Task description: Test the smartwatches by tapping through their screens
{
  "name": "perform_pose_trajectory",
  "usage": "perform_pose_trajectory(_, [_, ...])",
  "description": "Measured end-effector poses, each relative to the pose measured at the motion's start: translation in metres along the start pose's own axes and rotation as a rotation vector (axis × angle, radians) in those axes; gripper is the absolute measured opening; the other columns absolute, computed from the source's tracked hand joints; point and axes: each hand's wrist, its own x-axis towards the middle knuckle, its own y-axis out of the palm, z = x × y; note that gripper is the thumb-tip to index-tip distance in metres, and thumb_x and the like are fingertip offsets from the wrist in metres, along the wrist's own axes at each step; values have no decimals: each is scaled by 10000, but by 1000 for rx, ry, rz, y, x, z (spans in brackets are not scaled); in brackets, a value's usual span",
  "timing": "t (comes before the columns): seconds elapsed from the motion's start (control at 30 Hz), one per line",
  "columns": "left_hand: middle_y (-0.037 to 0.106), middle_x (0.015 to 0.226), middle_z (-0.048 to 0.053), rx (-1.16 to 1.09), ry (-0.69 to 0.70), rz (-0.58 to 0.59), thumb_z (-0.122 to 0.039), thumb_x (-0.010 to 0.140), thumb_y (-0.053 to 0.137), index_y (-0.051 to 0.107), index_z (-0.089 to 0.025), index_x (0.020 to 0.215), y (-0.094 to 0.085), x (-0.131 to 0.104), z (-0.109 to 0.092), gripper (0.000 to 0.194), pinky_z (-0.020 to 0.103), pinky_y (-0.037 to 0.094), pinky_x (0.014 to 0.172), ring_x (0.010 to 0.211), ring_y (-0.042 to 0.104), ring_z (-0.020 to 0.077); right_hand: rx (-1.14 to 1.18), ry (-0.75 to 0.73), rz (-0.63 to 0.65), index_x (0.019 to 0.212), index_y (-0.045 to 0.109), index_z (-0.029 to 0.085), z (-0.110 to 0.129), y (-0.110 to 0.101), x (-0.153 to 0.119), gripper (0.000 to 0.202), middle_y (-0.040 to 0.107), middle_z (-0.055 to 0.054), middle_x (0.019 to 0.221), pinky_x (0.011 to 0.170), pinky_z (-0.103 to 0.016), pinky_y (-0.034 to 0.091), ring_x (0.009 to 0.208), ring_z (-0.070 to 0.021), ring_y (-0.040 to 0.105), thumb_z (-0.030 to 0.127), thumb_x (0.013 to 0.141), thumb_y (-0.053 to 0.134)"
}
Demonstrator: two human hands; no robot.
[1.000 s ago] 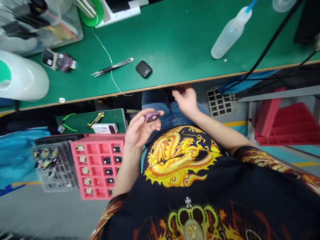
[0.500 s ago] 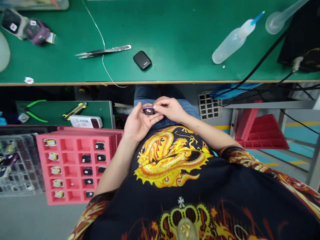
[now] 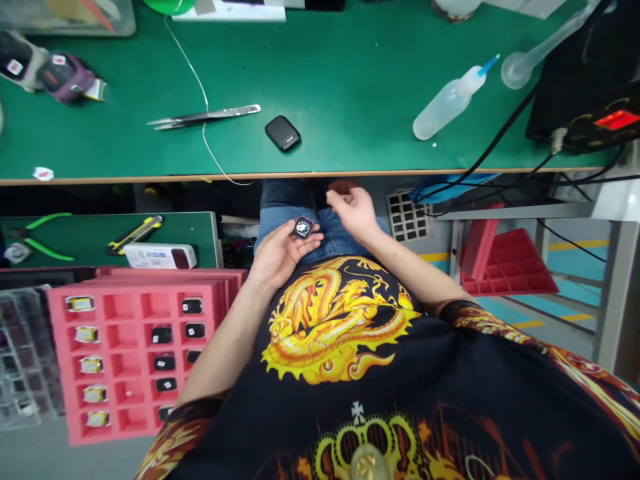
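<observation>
The half-closed left grip (image 3: pixel 278 259) holds a smartwatch (image 3: pixel 303 227) at its fingertips, likely light, rigid, slick and fragile-faced, best held by its edges.

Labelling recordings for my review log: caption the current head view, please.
At a green bench, the left hand holds a small watch-like device, dark face toward the camera, the right hand apart.

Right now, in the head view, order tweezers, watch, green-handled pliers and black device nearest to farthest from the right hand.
1. Watch, in the left hand
2. Black device, on the table
3. Tweezers, farther left on the table
4. Green-handled pliers, far left
</observation>
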Motion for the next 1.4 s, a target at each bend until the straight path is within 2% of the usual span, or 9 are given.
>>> perform_pose_trajectory(0.07, [821, 1167, 247, -9, 8, 5, -295, 1078, 622, 723, -63, 1140, -1, 1, 0, 261, 396, 692, 911, 1035, 845, 313, 59, -8, -75, 1008, 704, 200, 3, -4, 7, 333, 738, -26, 930, 646, -204, 540, 799, -133, 698, 493, 880, 794])
perform_pose_trajectory(0.2, [839, 1082, 183, -18, 36, 18, -288, 1050, 686, 715, -110, 1137, -1, 3, 0, 200, 394, 700, 903, 1008, 854, 308, 117, 3, -37, 923, 696, 195, 8, -1, 19, 298, 721, -28, 871, 591, -211, 528, 710, -132, 677, 473, 865, 786])
perform_pose_trajectory(0.37, [838, 1077, 158, -29, 33, 61, -310, 1042, 722, 727, -123, 1117, -4, 2, -4, 202, 374, 704, 899, 966, 855, 269, -17, -73, -54, 919, 751, 195, 4, 3, 22, 389, 722, -31, 851, 638, -251, 526, 724, -157, 665, 579, 949, 694])
perform_pose_trajectory(0.5, [836, 1060, 127, -42, 28, 72, -285, 1043, 708, 742, -126, 1094, -10, 5, -8, 171, 317, 703, 840, 917, 850, 234, -309, -277, 114, 923, 803, 203, -3, -2, 6, 354, 736, -26, 844, 783, -300, 530, 791, -185, 655, 503, 1049, 663])
perform_pose_trajectory(0.67, [827, 1029, 68, -77, 51, 45, -230, 1050, 668, 726, -147, 1059, -9, 17, -5, 102, 280, 694, 801, 866, 841, 196, -503, -463, 296, 1050, 833, 196, -13, -1, -8, 289, 726, -88, 1020, 885, -330, 510, 971, -219, 674, 331, 1111, 585])
perform_pose_trajectory(0.8, [820, 1048, 56, -46, 85, 23, -247, 1022, 720, 708, -165, 1048, -4, 25, -4, 87, 285, 693, 826, 872, 835, 181, -613, -471, 387, 1081, 821, 199, -12, 2, -3, 286, 701, -89, 1046, 916, -330, 502, 1005, -224, 657, 275, 1121, 548])
perform_pose_trajectory(0.93, [818, 1020, 36, -73, 123, -13, -257, 1003, 748, 694, -177, 1030, -2, 31, -5, 101, 276, 690, 854, 856, 827, 156, -617, -476, 426, 1150, 809, 185, -11, 3, -1, 292, 709, -101, 1084, 931, -340, 508, 1029, -233, 651, 240, 1117, 525])
perform_pose_trajectory(1.13, [831, 1045, 64, -46, 93, -21, -326, 1023, 745, 707, -171, 1098, -5, 37, 0, 176, 307, 691, 862, 905, 843, 195, -596, -447, 367, 1145, 816, 189, -15, 3, -1, 290, 740, -107, 1107, 961, -346, 514, 1078, -242, 671, 223, 1103, 531])
perform_pose_trajectory(1.4, [855, 1089, 141, 79, 161, -24, -425, 994, 801, 756, -127, 1134, -4, 32, 5, 332, 310, 685, 799, 931, 858, 257, -566, -407, 346, 1134, 815, 195, -16, 3, 3, 277, 783, -68, 1033, 910, -333, 484, 971, -219, 682, 244, 1116, 543])
